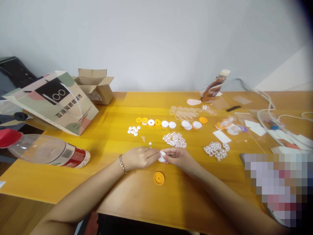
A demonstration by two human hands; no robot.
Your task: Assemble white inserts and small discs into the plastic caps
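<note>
Between my two hands, just above the table, is a small white round disc. My left hand has its fingers closed on the disc's left side. From the right, my right hand pinches the same disc between thumb and fingers. Nearer to me lies an orange round disc with a raised rim and a small centre hole. Beyond my hands are a small white ball and a heap of white lattice-like pieces. A second heap of such pieces lies to the right.
A row of yellow and white discs crosses the table, with clear rings behind. Small white buttons lie left. A large bottle, paper bag and cardboard box stand left; a brown drink bottle and cables right.
</note>
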